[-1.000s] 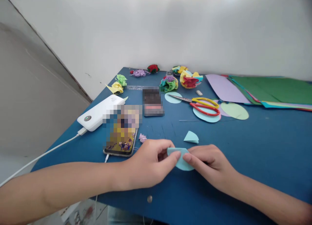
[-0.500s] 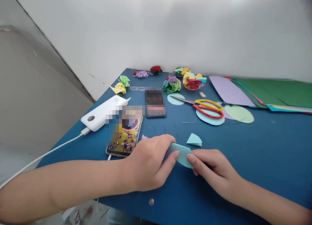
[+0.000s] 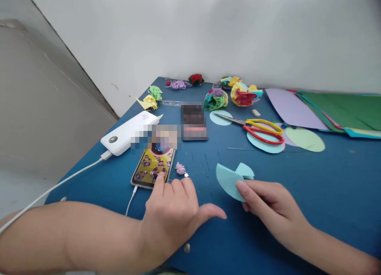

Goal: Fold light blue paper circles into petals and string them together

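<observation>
My right hand (image 3: 269, 203) pinches a folded light-blue paper circle (image 3: 229, 183) between thumb and fingers, above the table. Behind it, partly covered, is another folded light-blue paper piece (image 3: 245, 170). My left hand (image 3: 175, 207) is empty, its thumb stretched out to the right and its other fingers partly bent. The little finger of that hand reaches onto the lower screen of a phone (image 3: 149, 170) with a yellow display; whether it presses the glass I cannot tell. Just beyond the knuckles lies a small purple object (image 3: 180, 168).
Scissors (image 3: 263, 132) with red and yellow handles lie over cut paper circles (image 3: 306, 139). A white power bank (image 3: 127, 134) with a cable sits at left, a dark second phone (image 3: 195, 124) mid-table. Crumpled paper flowers (image 3: 216, 99) line the back; coloured sheets (image 3: 351, 110) are stacked right.
My left hand has let go of the folded paper and moved left and down to the yellow-screened phone. My right hand keeps the paper, which now opens slightly. The view has shifted a little.
</observation>
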`<control>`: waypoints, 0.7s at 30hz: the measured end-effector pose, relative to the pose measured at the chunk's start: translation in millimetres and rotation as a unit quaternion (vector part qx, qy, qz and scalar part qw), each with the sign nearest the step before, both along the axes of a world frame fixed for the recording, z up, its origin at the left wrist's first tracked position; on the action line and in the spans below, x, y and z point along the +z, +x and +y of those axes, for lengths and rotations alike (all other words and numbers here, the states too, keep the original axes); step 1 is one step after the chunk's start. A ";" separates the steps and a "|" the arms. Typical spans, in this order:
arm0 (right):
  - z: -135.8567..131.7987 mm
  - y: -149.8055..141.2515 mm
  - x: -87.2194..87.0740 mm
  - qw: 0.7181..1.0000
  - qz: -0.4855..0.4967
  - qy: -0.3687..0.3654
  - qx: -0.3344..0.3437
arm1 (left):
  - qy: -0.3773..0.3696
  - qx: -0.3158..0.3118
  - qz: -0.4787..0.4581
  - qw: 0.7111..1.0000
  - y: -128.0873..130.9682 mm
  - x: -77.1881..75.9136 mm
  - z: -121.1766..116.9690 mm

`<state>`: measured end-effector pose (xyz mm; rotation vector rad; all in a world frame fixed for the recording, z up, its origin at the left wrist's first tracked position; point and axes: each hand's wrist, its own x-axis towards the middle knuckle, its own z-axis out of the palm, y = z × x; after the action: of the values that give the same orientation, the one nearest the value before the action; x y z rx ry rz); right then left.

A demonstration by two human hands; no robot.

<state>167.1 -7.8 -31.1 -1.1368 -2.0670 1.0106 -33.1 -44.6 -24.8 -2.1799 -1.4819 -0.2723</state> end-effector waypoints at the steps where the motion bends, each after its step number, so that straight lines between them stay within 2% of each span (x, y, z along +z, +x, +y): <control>1: 0.2 -0.1 -0.1 1.000 -0.003 0.001 0.001 | 0.006 0.007 0.008 1.000 0.3 0.0 -0.2; 9: 1.0 -1.1 2.5 1.000 -0.004 -0.010 0.002 | -0.037 0.043 0.020 0.998 1.0 -0.7 4.1; 13: 1.1 -0.8 2.9 1.000 -0.004 -0.016 -0.001 | 0.004 0.023 0.024 0.999 1.4 4.3 1.6; 14: 0.9 -0.5 2.6 1.000 -0.005 -0.014 -0.001 | 0.018 -0.009 0.023 1.000 1.9 5.2 -0.8; 16: 0.1 0.1 2.1 1.000 -0.009 -0.013 -0.003 | 0.050 -0.128 0.011 0.990 3.3 3.9 -7.4; 18: -0.7 0.6 1.6 1.000 -0.013 -0.011 -0.006 | 0.105 -0.297 -0.019 0.949 5.2 -2.9 -15.0; 20: -1.1 0.9 1.3 1.000 -0.017 -0.005 -0.003 | 0.118 -0.405 -0.047 0.905 6.8 -13.4 -22.6; 21: -1.2 1.0 1.1 1.000 -0.017 0.001 0.003 | 0.111 -0.423 -0.063 0.897 7.1 -18.4 -26.0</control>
<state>168.1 -8.9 -30.0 -1.1549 -2.0995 0.9997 -26.0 -70.6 -43.2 -2.5085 -0.4226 -0.8339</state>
